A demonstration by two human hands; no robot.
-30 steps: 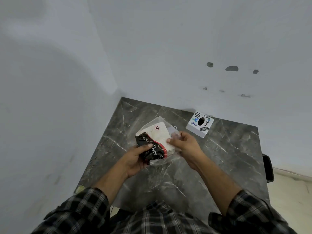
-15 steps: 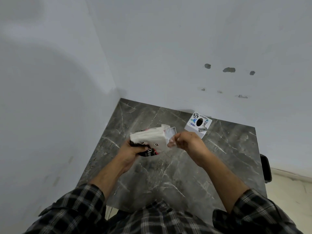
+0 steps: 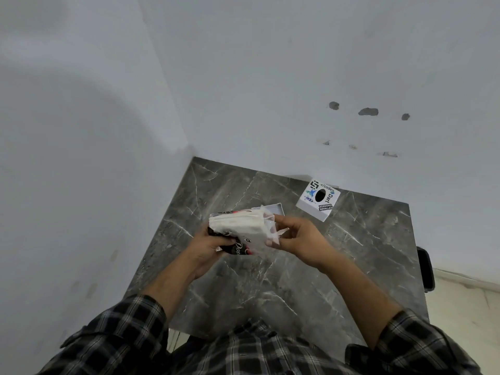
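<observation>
A pack of white tissues [image 3: 240,226] in a clear plastic wrapper with a black and red printed end is held above the grey marble table [image 3: 351,261]. My left hand [image 3: 213,247] grips the pack from below at its printed end. My right hand [image 3: 297,239] pinches the loose clear plastic at the pack's right end. The pack lies on its side, so the stacked tissue edges face me. A white tissue box [image 3: 318,199] with stickers and a black oval hole stands on the table at the back right, apart from both hands.
The table sits in a corner, with white walls close at the left and behind. A dark chair edge [image 3: 426,269] shows past the table's right side, above a pale floor.
The pack has turned from flat, printed face up, onto its side. My right hand has drawn the plastic at the right end outwards. Both hands moved slightly up and away from me.
</observation>
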